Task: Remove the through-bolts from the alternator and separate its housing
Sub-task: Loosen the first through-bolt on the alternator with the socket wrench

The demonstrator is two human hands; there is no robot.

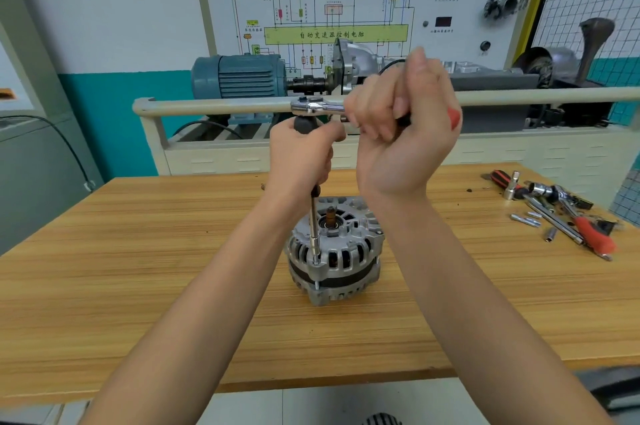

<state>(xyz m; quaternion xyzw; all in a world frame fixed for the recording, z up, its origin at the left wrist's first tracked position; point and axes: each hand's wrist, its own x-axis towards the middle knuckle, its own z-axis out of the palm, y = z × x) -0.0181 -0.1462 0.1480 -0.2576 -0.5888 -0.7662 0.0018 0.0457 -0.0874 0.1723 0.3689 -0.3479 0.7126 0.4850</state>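
room: workshop with a wiring-diagram board on the back wall and a blue electric motor on a rig behind the bench.
left hand: fingers curled tight around the black handle of an upright extension driver.
right hand: fingers clamped on the ratchet wrench handle, red end showing past the palm.
driver tip: seated on a through-bolt at the housing's near-left edge.
alternator: standing on end at the bench's middle, shaft pointing up, both housing halves joined.
bench right: loose sockets, bolts and a red-handled ratchet in a heap, well apart from the alternator.
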